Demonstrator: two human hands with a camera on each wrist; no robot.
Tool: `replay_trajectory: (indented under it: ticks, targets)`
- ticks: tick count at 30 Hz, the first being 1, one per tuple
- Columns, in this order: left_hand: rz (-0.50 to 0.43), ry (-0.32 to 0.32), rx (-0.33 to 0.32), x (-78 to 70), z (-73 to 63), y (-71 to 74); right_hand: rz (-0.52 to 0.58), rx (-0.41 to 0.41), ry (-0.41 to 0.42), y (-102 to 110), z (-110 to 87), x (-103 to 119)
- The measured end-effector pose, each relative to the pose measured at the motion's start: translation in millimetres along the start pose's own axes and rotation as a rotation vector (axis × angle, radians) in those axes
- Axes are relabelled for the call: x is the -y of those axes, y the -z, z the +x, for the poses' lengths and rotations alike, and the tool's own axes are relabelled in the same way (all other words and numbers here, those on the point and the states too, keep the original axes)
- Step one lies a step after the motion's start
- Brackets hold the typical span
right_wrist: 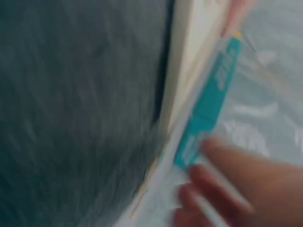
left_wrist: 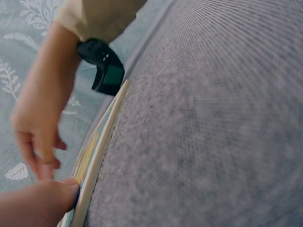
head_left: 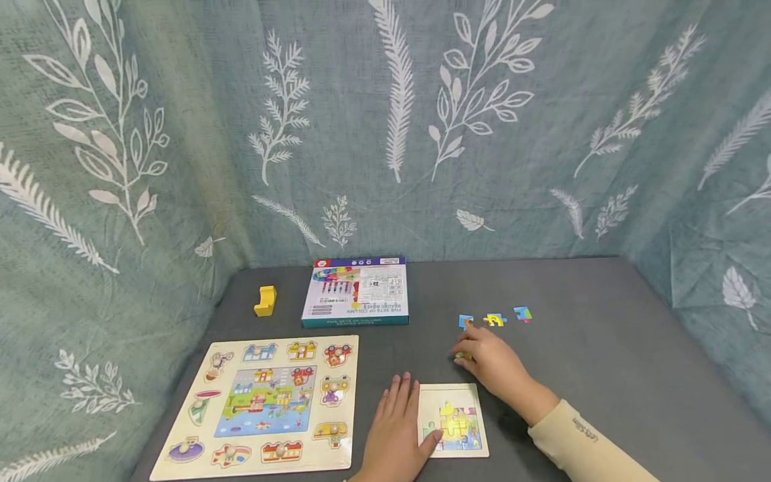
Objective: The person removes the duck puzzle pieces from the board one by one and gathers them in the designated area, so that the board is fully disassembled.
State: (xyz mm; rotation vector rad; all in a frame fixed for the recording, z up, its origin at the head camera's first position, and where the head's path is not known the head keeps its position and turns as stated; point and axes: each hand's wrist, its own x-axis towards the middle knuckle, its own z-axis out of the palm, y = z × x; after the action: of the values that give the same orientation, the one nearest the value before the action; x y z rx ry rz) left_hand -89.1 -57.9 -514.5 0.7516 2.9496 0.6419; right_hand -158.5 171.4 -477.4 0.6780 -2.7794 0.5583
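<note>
A small square jigsaw tray [head_left: 448,454] holds several joined pieces in its lower right part, with bare board along the top and left. My left hand [head_left: 394,428] lies flat at the tray's left side, fingers straight, its thumb resting on the tray's edge and a piece. Beyond the tray's upper right corner, my right hand [head_left: 486,358] pinches a small green-yellow puzzle piece [head_left: 460,355], mostly hidden by the fingers. Just past this hand lie three loose pieces: a blue and orange one [head_left: 466,321], a yellow one [head_left: 496,320] and a multicoloured one [head_left: 523,313].
To the left lies a large wooden peg puzzle board [head_left: 205,402] with vehicle pieces. A boxed toy set [head_left: 337,321] sits at the back, and a yellow curved block [head_left: 266,301] stands left of it. Leaf-patterned cloth [head_left: 361,134] hangs behind the dark table.
</note>
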Motion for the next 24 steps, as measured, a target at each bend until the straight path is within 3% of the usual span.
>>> replay_trajectory:
  ticks: [4, 7, 11, 15, 19, 24]
  targets:
    - [0.010, 0.003, -0.007, -1.2, -2.6, -3.2, 0.111, 0.162, 0.027, 3, -15.4, 27]
    - [0.010, -0.001, -0.007, -2.7, -3.0, -3.5, 0.117, 0.266, 0.029, 3, -32.8, 40]
    - [0.010, -0.008, 0.002, -3.6, -3.9, -2.1, 0.058, 0.217, 0.034, -2, -51.4, 47]
    - [0.020, -0.001, -0.007, -1.6, -3.3, 0.6, 0.084, 0.144, 0.032, -8, -54.5, 47]
    - [0.001, 0.007, -0.004, -0.3, -1.4, 1.4, 0.166, 0.154, -0.010, -10, -52.3, 45]
    - [-0.025, 0.022, 0.015, -1.1, -0.7, 0.2, 0.372, 0.194, -0.098, -10, -50.9, 38]
